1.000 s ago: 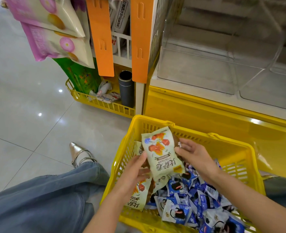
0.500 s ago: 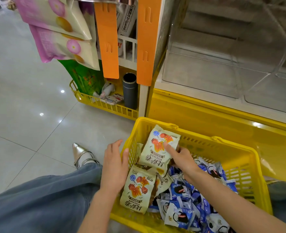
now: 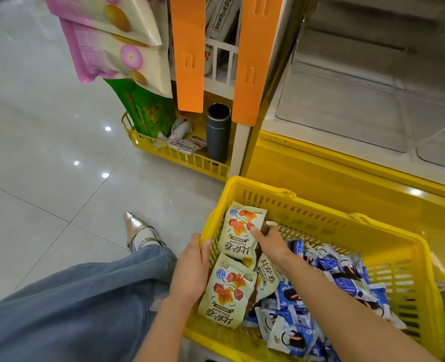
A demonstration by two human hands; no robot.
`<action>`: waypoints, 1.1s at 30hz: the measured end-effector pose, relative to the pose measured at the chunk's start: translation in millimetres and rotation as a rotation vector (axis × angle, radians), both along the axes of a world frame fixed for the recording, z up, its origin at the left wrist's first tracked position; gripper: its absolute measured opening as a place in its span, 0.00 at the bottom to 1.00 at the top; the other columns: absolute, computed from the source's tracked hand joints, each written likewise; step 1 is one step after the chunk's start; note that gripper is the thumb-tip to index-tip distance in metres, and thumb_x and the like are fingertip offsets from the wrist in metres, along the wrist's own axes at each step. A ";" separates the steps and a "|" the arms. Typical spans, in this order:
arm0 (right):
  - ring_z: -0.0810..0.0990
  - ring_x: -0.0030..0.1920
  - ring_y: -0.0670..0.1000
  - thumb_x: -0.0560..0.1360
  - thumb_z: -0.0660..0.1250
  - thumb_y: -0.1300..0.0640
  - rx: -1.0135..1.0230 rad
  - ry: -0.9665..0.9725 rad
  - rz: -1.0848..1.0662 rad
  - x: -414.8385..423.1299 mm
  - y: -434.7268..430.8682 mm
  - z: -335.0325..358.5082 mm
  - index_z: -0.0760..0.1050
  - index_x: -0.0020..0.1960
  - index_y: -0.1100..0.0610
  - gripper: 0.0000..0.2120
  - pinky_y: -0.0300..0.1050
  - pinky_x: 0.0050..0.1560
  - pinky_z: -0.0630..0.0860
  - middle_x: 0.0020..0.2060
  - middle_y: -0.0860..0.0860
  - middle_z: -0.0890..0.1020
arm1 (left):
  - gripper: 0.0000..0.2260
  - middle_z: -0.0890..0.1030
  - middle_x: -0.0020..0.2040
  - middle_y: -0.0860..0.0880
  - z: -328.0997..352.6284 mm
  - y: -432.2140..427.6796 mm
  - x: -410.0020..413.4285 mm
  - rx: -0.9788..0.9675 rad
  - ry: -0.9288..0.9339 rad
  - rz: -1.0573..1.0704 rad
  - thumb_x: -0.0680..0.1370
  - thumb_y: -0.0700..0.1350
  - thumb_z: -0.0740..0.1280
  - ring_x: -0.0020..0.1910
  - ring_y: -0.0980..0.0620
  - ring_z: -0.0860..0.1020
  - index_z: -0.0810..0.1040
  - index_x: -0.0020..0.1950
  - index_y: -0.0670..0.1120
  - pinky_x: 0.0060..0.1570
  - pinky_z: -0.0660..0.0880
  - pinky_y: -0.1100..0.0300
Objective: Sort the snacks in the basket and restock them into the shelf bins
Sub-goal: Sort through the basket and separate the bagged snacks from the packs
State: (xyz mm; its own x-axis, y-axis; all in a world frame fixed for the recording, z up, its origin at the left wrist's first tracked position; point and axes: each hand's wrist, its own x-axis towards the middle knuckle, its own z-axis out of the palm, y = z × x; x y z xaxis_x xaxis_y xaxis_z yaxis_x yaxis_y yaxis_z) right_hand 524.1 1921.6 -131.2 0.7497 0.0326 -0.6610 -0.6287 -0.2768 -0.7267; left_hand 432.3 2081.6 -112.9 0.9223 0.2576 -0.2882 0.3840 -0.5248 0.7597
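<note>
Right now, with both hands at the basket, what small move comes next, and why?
Probably lift the upper cream packet toward the clear shelf bin: the right hand pinches it, the left hand grips the basket at its rim, and the bin looks empty.

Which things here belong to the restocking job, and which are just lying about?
Job: yellow basket; cream snack packs, one pinched by the right hand; blue snack packs; clear shelf bins; left hand holding the basket rim.
Lying about: dark flask; pink hanging bags; green bag; cartoon case.
</note>
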 end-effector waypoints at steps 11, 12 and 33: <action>0.77 0.58 0.48 0.80 0.58 0.52 -0.658 -0.489 0.513 -16.8 -124.4 24.0 0.68 0.67 0.56 0.17 0.39 0.56 0.71 0.62 0.51 0.76 | 0.11 0.69 0.53 0.57 18.9 -22.4 3.1 0.272 -0.256 0.134 0.80 0.48 0.55 0.52 0.57 0.70 0.69 0.61 0.49 0.52 0.71 0.58; 0.77 0.57 0.49 0.80 0.58 0.52 -0.697 -0.456 0.490 -18.0 -143.0 22.5 0.69 0.66 0.57 0.17 0.39 0.55 0.71 0.61 0.52 0.77 | 0.11 0.67 0.52 0.57 23.3 -30.9 5.4 0.302 -0.330 0.105 0.80 0.45 0.57 0.52 0.58 0.68 0.70 0.61 0.48 0.53 0.69 0.58; 0.53 0.75 0.55 0.72 0.63 0.35 -0.642 -0.003 0.584 6.9 -203.1 -60.0 0.48 0.76 0.58 0.45 0.50 0.72 0.54 0.76 0.54 0.54 | 0.25 0.65 0.70 0.43 -97.7 -191.7 91.1 -0.017 0.452 -0.486 0.80 0.55 0.55 0.69 0.44 0.64 0.57 0.74 0.45 0.69 0.62 0.50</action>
